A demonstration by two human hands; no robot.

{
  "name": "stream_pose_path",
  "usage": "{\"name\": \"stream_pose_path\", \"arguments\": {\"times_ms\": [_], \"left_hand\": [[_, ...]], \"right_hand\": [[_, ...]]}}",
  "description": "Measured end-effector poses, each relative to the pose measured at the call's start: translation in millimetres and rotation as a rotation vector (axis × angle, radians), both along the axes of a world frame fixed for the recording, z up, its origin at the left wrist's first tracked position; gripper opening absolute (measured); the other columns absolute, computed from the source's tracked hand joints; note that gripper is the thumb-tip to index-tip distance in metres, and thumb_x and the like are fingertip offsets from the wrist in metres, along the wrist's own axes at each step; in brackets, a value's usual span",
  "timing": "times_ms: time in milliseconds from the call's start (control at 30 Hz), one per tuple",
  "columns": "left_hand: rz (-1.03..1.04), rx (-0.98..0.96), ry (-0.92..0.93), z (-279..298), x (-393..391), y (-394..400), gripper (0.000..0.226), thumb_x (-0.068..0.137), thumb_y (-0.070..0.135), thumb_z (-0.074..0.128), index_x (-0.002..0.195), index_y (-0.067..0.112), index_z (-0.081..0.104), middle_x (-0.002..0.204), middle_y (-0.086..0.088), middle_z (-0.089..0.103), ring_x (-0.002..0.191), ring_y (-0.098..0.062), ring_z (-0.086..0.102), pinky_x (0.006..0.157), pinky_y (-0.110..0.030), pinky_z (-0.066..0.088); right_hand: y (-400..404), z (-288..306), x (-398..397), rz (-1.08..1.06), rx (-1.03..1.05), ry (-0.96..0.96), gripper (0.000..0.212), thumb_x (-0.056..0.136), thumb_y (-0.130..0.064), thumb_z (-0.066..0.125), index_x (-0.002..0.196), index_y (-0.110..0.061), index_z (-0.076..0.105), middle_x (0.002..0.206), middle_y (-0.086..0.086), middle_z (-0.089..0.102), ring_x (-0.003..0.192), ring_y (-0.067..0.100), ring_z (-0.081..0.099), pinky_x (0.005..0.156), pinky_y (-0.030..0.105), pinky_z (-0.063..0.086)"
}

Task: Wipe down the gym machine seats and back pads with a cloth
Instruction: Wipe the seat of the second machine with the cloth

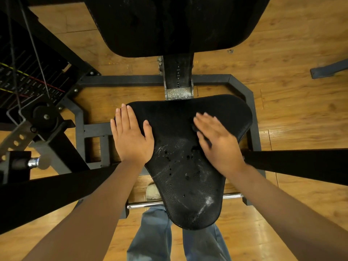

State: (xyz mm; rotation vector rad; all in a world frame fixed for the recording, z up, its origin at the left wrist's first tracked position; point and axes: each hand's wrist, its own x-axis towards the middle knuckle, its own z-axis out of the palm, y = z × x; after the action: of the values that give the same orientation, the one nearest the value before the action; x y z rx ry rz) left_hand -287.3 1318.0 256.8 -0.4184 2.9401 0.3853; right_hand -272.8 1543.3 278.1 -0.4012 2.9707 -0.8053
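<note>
Seat (188,157): lying at the centre, narrow end pointing to 6 o'clock, white smears showing toward that end
Left hand (131,135): fingers lying straight and flat on the seat's 9 o'clock edge, probably steadying it
Right hand (216,142): blurred, fingers spread, pressing a dark cloth (195,127) at 2 o'clock, likely wiping
Back pad (169,25): standing at 12 o'clock, apart from both hands
</note>
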Motion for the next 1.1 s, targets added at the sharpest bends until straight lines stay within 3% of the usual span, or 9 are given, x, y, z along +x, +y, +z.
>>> {"name": "stream_pose_path", "arguments": {"times_ms": [167, 367, 467, 600, 833, 1100], "left_hand": [[0.001, 0.001, 0.0, -0.4, 0.5, -0.6, 0.069, 0.098, 0.047, 0.014, 0.156, 0.009, 0.009, 0.164, -0.006, 0.006, 0.151, -0.02, -0.002, 0.122, -0.035, -0.006], [-0.003, -0.015, -0.02, -0.5, 0.7, -1.4, 0.07, 0.097, 0.047, 0.012, 0.156, 0.01, 0.006, 0.165, -0.005, 0.003, 0.151, -0.019, -0.004, 0.122, -0.035, -0.008], [-0.004, -0.013, -0.03, 0.2, 0.3, -0.9, 0.07, 0.097, 0.047, 0.012, 0.156, 0.01, 0.005, 0.165, -0.005, 0.002, 0.151, -0.019, -0.005, 0.122, -0.035, -0.008], [-0.004, -0.004, -0.033, -0.3, -0.9, -1.0, 0.07, 0.097, 0.047, 0.012, 0.156, 0.009, 0.005, 0.165, -0.006, 0.002, 0.151, -0.019, -0.005, 0.122, -0.036, -0.007], [-0.004, 0.002, -0.016, -2.3, 0.4, -1.6, 0.069, 0.098, 0.046, 0.014, 0.156, 0.008, 0.008, 0.164, -0.007, 0.006, 0.151, -0.021, -0.001, 0.123, -0.038, -0.005], [-0.011, 0.008, -0.031, 0.2, 0.5, -1.7, 0.069, 0.097, 0.046, 0.012, 0.156, 0.009, 0.006, 0.164, -0.006, 0.003, 0.151, -0.02, -0.004, 0.121, -0.035, -0.009]], "right_hand": [[6.5, 8.3, 39.8, 0.095, -0.023, -0.017, 0.04, 0.097, -0.022, 0.046, 0.133, -0.011, 0.058, 0.139, 0.002, 0.056, 0.135, 0.016, 0.044, 0.118, 0.031, 0.027], [-23.2, -15.8, -32.3, -0.018, -0.011, 0.031, 0.034, 0.093, -0.009, 0.058, 0.126, -0.004, 0.062, 0.132, 0.009, 0.061, 0.13, 0.028, 0.05, 0.108, 0.044, 0.042], [-37.0, -19.6, -61.3, -0.117, -0.01, 0.003, 0.034, 0.091, -0.007, 0.06, 0.126, -0.006, 0.063, 0.13, 0.01, 0.062, 0.129, 0.03, 0.051, 0.102, 0.044, 0.048], [-30.3, -9.3, -37.8, -0.066, -0.005, -0.025, 0.04, 0.095, -0.013, 0.057, 0.135, -0.009, 0.055, 0.14, 0.007, 0.054, 0.134, 0.024, 0.047, 0.114, 0.037, 0.034], [-12.8, 9.8, 41.9, 0.06, -0.028, -0.033, 0.039, 0.097, -0.024, 0.045, 0.133, -0.013, 0.059, 0.14, 0.0, 0.054, 0.136, 0.015, 0.042, 0.117, 0.033, 0.029], [-49.2, -19.1, -45.6, -0.012, -0.018, 0.014, 0.034, 0.094, -0.011, 0.054, 0.126, -0.006, 0.063, 0.133, 0.009, 0.06, 0.131, 0.028, 0.049, 0.109, 0.044, 0.041]]}}
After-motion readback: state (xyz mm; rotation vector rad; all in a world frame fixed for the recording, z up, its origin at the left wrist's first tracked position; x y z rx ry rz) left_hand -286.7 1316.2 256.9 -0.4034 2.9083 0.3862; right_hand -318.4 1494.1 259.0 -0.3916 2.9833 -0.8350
